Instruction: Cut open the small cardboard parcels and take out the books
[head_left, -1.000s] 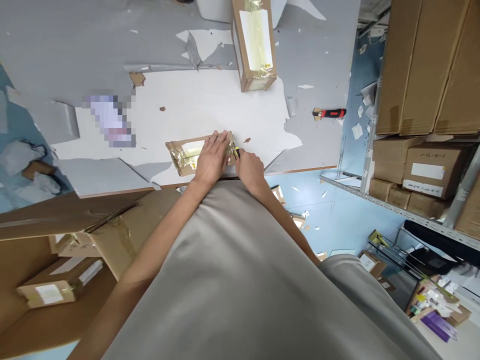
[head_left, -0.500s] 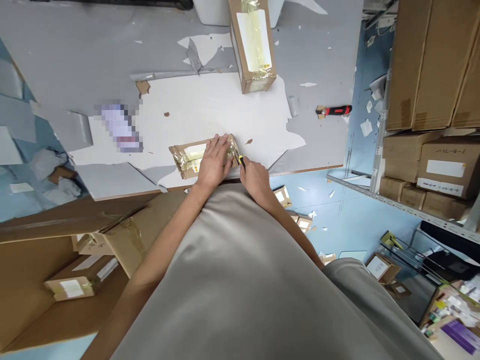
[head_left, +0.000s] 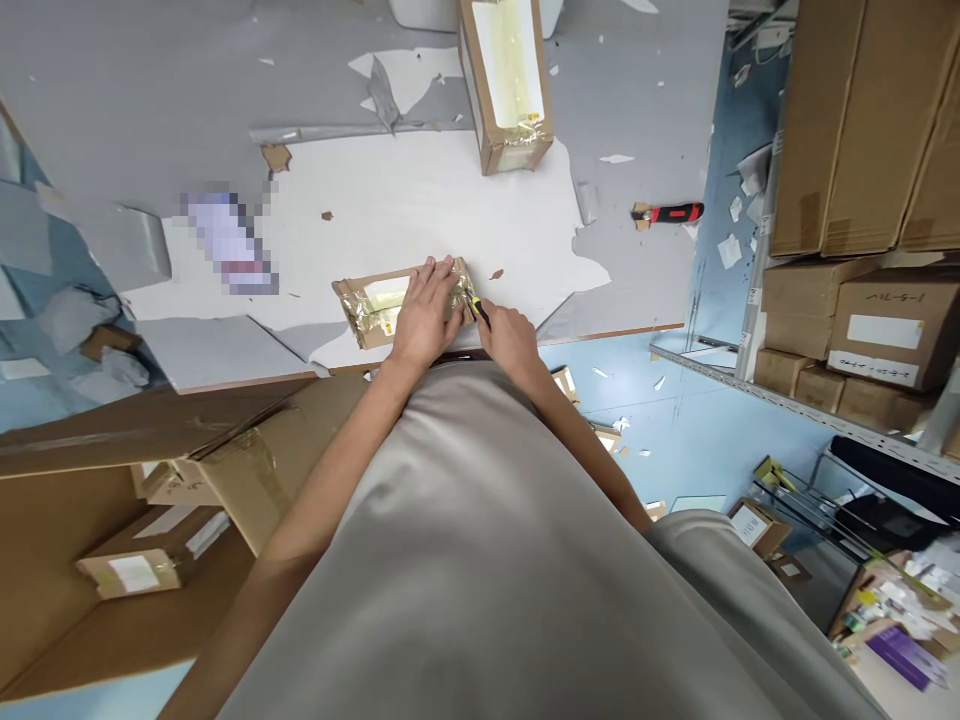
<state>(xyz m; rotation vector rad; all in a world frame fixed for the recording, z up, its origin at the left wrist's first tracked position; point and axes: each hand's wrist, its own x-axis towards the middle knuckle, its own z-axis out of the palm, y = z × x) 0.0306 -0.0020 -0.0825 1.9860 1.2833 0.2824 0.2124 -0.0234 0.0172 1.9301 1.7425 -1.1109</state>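
A small flat cardboard box (head_left: 367, 318) with a white label and shiny clear tape lies near the table's front edge. My left hand (head_left: 424, 315) rests on its right half, fingers stretched flat over the top. My right hand (head_left: 510, 343) is closed around a yellow and black utility knife (head_left: 480, 308). The knife's front end is at the right end of the box, against the taped edge; the blade tip is too small to make out. Part of the box is hidden under my left hand.
A longer taped box (head_left: 514, 90) stands at the back. A red and black cutter (head_left: 675, 213) lies at the right, a pixelated flat item (head_left: 229, 245) at the left. Below left is a large open carton (head_left: 45, 560); shelving with boxes (head_left: 877, 330) stands at right.
The view has shifted slightly, so the table sits a little higher. Both hands, the knife and the small box keep nearly the same places relative to one another.
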